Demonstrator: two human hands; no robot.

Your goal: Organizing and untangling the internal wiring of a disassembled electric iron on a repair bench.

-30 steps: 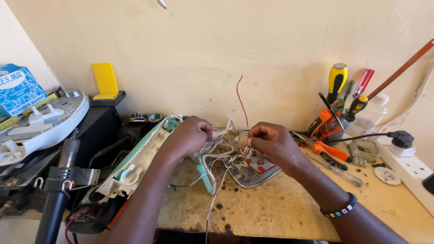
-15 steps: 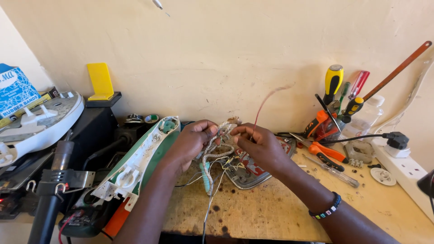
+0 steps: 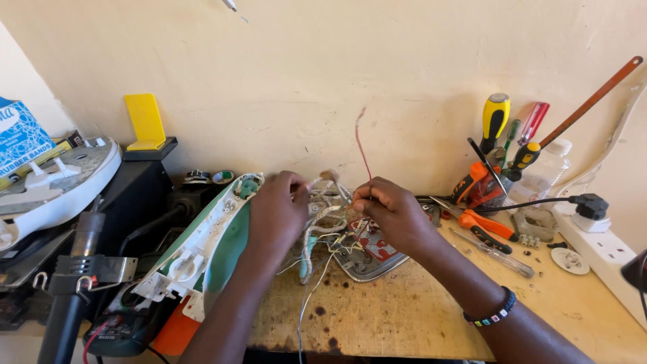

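Nearest, at the left edge, a black heat gun (image 3: 71, 283) stands by a multimeter (image 3: 125, 330) with an orange corner. The stained wooden bench (image 3: 397, 317) runs right to a white power strip (image 3: 603, 253) with a black plug in it.

On the bench lies an opened iron: its white and green shell (image 3: 209, 253) tilts on its side at the left, and the metal soleplate (image 3: 367, 253) lies flat at the middle, under a tangle of white braided wires (image 3: 323, 222).

The left hand (image 3: 280, 212) hovers over the shell's far end, thumb and forefinger pressed together on a white wire end (image 3: 322, 178) (a small pale connector sits at its tip). The right hand (image 3: 391, 212) is just beside it over the soleplate, fingers curled in, pinching the foot of a thin red wire (image 3: 362, 145) that rises up against the wall. A beaded band circles the right wrist.

Right of the hands lie orange-handled pliers (image 3: 478, 226) and a clear-handled screwdriver (image 3: 495, 255).

Farther back at the right, tools lean on the wall: a yellow-handled screwdriver (image 3: 494, 118), a red one, a saw with a red-brown frame.

At the far left a blue box (image 3: 20, 138) with white line pattern sits tilted above a white casing (image 3: 54, 185); a yellow plastic bracket (image 3: 145, 121) stands on a black box.
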